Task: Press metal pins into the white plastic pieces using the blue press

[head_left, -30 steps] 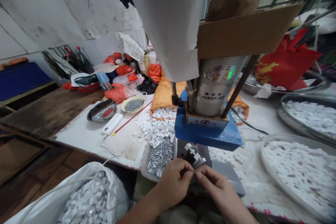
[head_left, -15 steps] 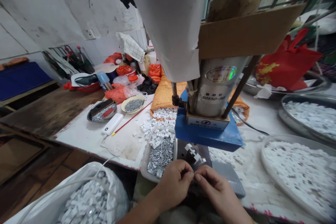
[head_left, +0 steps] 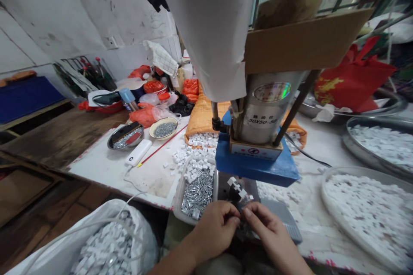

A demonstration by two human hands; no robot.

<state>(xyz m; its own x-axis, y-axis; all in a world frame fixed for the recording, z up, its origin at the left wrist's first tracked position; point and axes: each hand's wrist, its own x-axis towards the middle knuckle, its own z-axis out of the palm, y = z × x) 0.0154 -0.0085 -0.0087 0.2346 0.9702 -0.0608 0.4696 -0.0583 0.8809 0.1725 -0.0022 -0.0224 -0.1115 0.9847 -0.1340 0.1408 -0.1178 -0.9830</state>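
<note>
At the near edge of the counter (head_left: 151,176), the left hand (head_left: 214,230) and right hand (head_left: 271,234) meet fingertip to fingertip just below the blue press (head_left: 256,165). Each grip is pinched nearly shut on a tiny part (head_left: 241,215) held between the two hands; it is too small to make out. Just left of the hands sits a clear tray (head_left: 196,189) of metal pins and white plastic pieces. More white pieces lie on the press bed (head_left: 237,187) right above the fingers. A round dish (head_left: 364,210) of white pieces stands to the right, and a bag (head_left: 106,245) of them lower left.
</note>
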